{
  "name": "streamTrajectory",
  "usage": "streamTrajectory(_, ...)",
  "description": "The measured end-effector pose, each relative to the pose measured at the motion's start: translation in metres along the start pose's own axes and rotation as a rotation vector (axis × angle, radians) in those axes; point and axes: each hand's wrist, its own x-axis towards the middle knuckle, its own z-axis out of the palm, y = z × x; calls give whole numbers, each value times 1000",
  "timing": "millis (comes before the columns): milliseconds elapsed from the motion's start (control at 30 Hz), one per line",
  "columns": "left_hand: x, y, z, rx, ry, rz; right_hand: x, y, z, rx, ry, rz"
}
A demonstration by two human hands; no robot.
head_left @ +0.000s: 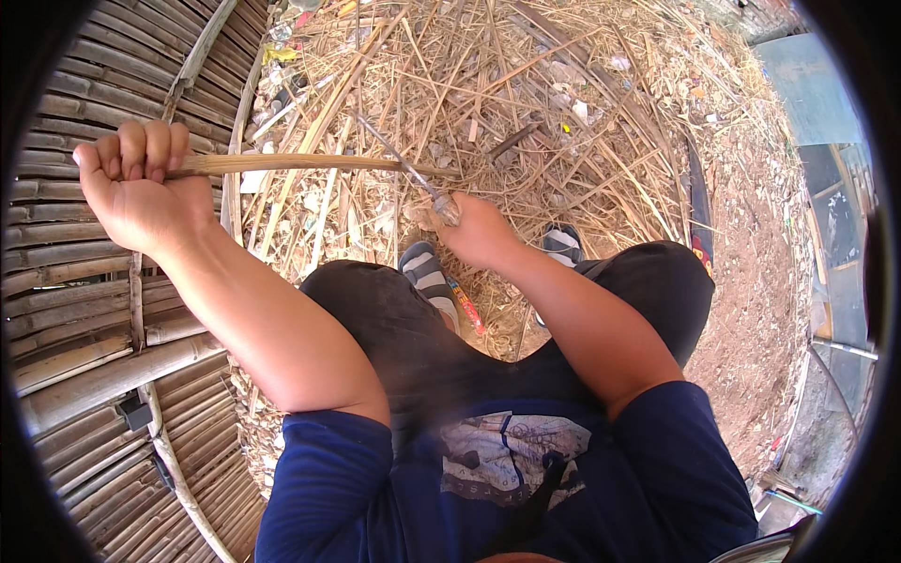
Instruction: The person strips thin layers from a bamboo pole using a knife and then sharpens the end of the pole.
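Note:
My left hand, raised at the left by the slatted wall, is closed round one end of a long, flat bamboo strip. The strip runs level to the right, over the littered ground. In front of my knees my right hand grips a knife by its handle. Its narrow blade points up and to the left and crosses the strip close to the strip's far right end. Whether the edge bites into the strip I cannot tell. Part of the handle is hidden in my fingers.
Split bamboo strips and shavings cover the ground ahead. A bamboo slat wall rises close on my left. My striped shoes stand among the scraps, a red wrapper between them. Bare dirt and grey-blue panels lie to the right.

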Motion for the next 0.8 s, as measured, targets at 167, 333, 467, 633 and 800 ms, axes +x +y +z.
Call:
streamTrajectory(167, -9, 7, 7, -12, -50, 28, -29, -63, -17, 155, -63, -165)
streamTrajectory(333, 1, 3, 3, -34, -27, 2, -17, 24, 42, 19, 121, -2)
streamTrajectory(467, 2, 3, -5, -21, 35, 37, 5, 71, 31, -125, -1, 143)
streamTrajectory(633, -1, 1, 3, 6, -25, 41, -10, -12, 20, 71, 20, 52)
streamTrajectory(800, 3, 2, -11, -13, -86, 22, -16, -38, 18, 114, 47, -221)
